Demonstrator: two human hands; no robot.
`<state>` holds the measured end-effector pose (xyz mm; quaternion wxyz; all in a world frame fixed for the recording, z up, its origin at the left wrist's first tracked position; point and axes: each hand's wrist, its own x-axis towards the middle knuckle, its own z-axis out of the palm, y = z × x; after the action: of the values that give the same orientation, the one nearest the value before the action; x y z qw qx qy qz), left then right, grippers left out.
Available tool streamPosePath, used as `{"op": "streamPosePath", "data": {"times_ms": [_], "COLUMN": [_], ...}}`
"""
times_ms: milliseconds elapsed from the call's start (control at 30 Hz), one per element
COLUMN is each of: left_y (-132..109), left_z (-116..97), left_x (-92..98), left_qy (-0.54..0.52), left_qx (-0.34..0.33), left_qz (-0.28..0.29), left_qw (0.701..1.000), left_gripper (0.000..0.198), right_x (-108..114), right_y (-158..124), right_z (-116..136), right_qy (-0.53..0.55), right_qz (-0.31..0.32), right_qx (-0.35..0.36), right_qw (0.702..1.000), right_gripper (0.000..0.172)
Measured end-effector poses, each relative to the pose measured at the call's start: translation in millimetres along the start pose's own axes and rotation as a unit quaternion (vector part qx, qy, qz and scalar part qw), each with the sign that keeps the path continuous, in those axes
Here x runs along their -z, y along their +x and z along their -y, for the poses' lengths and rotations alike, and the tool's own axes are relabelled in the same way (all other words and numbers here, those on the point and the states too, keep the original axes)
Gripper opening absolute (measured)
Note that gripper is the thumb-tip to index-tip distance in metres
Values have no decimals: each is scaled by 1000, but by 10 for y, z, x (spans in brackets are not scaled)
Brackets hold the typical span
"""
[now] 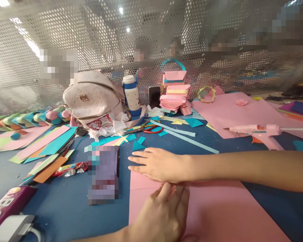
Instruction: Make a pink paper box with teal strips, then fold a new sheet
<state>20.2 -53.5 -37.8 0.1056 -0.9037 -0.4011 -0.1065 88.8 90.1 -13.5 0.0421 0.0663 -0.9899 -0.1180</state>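
Observation:
A large pink paper sheet [217, 215] lies on the blue table [65, 205] in front of me. My right hand [161, 165] reaches in from the right and lies flat on the sheet's far left corner, fingers stretched out to the left. Just below it, my left hand [164, 213] comes up from the bottom edge. Its fingers are together and pressed flat on the same sheet, tips almost touching the right hand. Neither hand grips anything.
A pink glue gun [255, 130] rests on another pink sheet [232, 111] at the right. Scissors [146, 128], paper strips and scraps, a pale backpack [91, 94], a bottle [131, 94], folded pink paper boxes [175, 94] and coloured paper [40, 144] crowd the far side. Behind is a mesh screen.

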Motion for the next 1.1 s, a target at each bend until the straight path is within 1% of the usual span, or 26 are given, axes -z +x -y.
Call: {"op": "streamPosePath", "data": {"times_ms": [167, 300, 433, 567, 767, 900, 1100], "left_y": [-1, -3, -16, -20, 2, 7, -10], "left_z": [-17, -33, -31, -32, -2, 22, 13], "left_x": [-31, -37, -27, -30, -13, -15, -30], "left_qy": [-7, -5, 10, 21, 24, 31, 41], "left_qx": [20, 39, 31, 30, 14, -9, 3], "left_qz": [-32, -25, -14, -2, 7, 21, 27], "left_qw": [999, 999, 999, 999, 1000, 999, 999], "left_gripper": [72, 77, 77, 76, 75, 76, 79], "right_x": [81, 225, 307, 281, 211, 192, 191], "right_y": [-277, -550, -840, -1134, -1487, -1702, -2022], "right_z": [14, 51, 93, 153, 275, 328, 369], "right_qy": [14, 23, 22, 17, -16, -49, -115], "right_qz": [-3, 12, 42, 36, -6, -16, -14], "right_qx": [-12, -36, -78, -128, -202, -239, -273], "right_qw": [1000, 999, 996, 991, 979, 970, 955], "right_gripper": [52, 50, 56, 59, 46, 50, 53]}}
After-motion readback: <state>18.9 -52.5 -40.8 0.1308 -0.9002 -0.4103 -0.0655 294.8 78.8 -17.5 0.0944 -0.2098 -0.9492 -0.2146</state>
